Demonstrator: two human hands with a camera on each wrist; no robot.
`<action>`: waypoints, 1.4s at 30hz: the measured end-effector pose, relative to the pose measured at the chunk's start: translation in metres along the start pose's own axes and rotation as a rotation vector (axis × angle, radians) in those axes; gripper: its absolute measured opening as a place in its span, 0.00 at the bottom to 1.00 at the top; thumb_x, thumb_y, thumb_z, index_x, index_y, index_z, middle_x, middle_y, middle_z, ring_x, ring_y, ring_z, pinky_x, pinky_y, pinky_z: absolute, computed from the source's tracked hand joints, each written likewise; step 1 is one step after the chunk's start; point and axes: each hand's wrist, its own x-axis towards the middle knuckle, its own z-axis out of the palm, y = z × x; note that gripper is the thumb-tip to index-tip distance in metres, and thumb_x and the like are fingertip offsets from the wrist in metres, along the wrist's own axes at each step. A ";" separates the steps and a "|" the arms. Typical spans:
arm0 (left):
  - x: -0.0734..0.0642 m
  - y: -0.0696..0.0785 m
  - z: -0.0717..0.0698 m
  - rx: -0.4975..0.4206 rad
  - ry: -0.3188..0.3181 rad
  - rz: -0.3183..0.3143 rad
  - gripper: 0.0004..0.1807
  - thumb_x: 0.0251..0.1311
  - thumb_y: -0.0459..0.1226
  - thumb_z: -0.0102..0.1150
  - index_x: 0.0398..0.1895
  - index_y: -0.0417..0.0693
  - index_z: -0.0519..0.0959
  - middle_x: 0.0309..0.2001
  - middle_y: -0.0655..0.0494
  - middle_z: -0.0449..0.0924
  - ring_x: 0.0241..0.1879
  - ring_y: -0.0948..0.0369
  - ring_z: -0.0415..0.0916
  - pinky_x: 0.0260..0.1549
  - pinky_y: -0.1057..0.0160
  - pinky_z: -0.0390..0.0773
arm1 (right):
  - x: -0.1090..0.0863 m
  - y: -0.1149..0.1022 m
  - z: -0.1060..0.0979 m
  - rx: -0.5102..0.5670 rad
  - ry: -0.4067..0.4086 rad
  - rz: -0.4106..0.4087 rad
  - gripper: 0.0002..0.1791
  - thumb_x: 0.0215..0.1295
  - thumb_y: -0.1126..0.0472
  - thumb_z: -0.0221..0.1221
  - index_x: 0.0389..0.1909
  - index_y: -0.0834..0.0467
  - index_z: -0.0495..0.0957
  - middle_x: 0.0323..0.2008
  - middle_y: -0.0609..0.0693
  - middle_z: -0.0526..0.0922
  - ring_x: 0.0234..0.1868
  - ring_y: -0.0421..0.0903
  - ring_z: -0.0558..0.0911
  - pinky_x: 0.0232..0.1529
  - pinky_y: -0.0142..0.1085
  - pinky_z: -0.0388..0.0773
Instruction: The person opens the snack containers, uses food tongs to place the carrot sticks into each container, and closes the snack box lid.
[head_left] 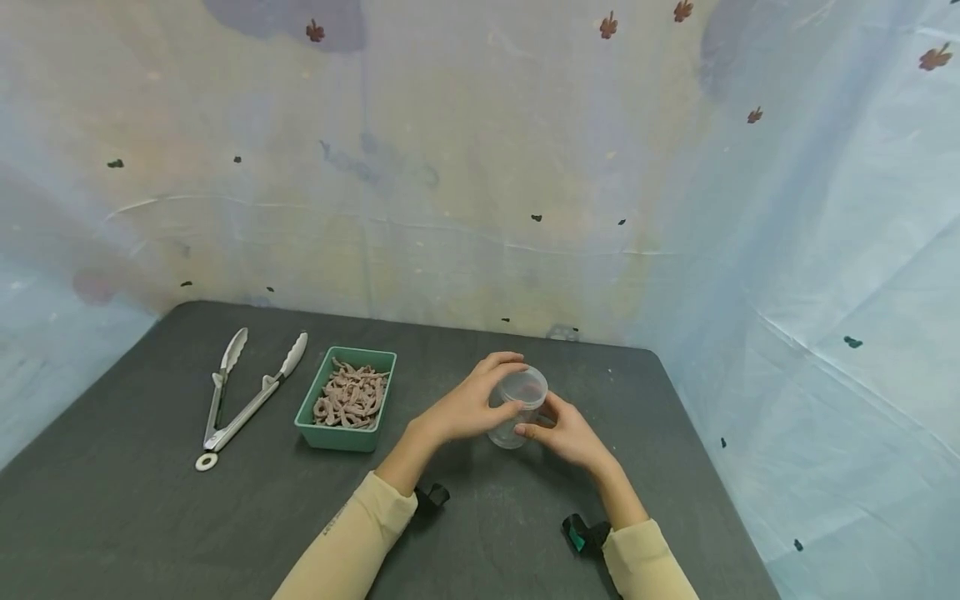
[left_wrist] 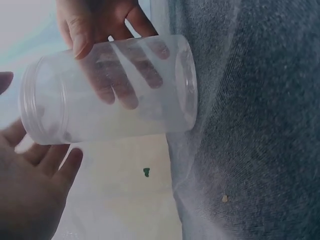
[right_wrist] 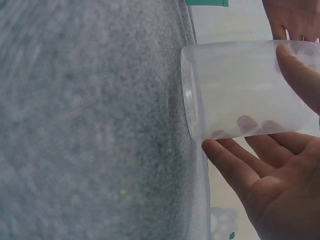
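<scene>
A clear plastic jar [head_left: 510,435] with a frosted round top [head_left: 525,386] stands upright on the dark table. My left hand [head_left: 468,406] is at its upper end, thumb on the near side and fingers reaching round behind. Lower on the body, my right hand [head_left: 573,437] holds the jar between thumb and fingers. In the left wrist view the right hand's fingers show through the clear wall of the jar [left_wrist: 120,122]. The right wrist view shows the base of the jar [right_wrist: 235,90] right at the tabletop, and nothing shows inside.
Left of the hands sits a green tray [head_left: 337,439] filled with brownish, worm-like strips [head_left: 351,396]. Farther left lie metal tongs [head_left: 247,414], spread apart, with a white ring [head_left: 206,462] at their hinge end. A patterned plastic sheet [head_left: 450,167] hangs behind the table [head_left: 495,533].
</scene>
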 end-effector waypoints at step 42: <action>-0.001 0.005 -0.001 0.034 -0.027 0.004 0.31 0.77 0.46 0.57 0.78 0.49 0.66 0.79 0.51 0.55 0.77 0.50 0.56 0.66 0.43 0.71 | 0.000 0.001 0.000 -0.025 0.000 -0.014 0.42 0.72 0.59 0.67 0.79 0.63 0.58 0.72 0.66 0.69 0.70 0.66 0.73 0.58 0.53 0.81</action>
